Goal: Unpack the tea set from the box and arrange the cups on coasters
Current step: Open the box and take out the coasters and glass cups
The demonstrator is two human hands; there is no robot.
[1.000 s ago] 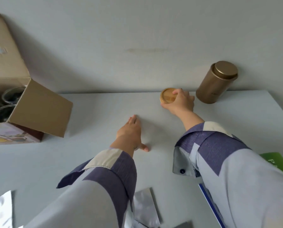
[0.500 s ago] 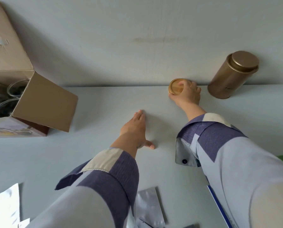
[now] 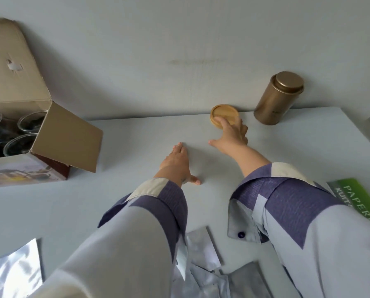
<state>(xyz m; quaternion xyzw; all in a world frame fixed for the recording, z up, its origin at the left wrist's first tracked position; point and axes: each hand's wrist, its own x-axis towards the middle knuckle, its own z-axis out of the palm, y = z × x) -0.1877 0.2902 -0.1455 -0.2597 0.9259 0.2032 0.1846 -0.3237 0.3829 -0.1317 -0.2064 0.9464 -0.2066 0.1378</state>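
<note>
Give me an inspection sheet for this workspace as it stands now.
Surface: pale grey table, against a plain wall.
Job's things: open cardboard box at left with glass cups inside; one wooden coaster by the far edge.
Clutter: gold tin, silver foil pouches, green booklet.
Grips: right hand has straight fingers resting on the coaster; left hand lies flat on the table.
Cables: nothing seen.
Surroundings: nothing seen beyond the wall.
</note>
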